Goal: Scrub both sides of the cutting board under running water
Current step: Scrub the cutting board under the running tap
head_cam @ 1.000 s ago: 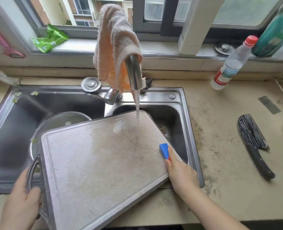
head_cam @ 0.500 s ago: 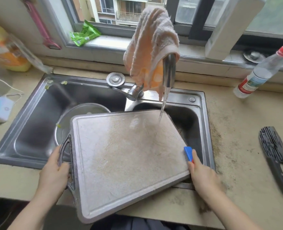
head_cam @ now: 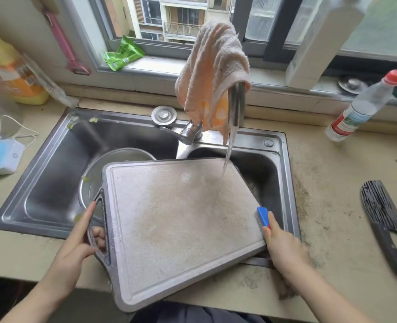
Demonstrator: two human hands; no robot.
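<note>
We can't see most of the brush (head_cam: 262, 216), only a blue tip poking out above our right hand (head_cam: 283, 247), so the bristles and grip are hidden. The cutting board (head_cam: 176, 224) covers a good part of the metal bowl (head_cam: 113, 164) and the right sink basin (head_cam: 262, 169). The towel (head_cam: 212, 73) hides the tap's neck. The yellow bag (head_cam: 13, 78) at left is a blur, its label unreadable, and so is the bottle (head_cam: 365, 106) label

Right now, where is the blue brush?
The blue brush is in the right hand, at the cutting board's right edge, over the sink.
</note>
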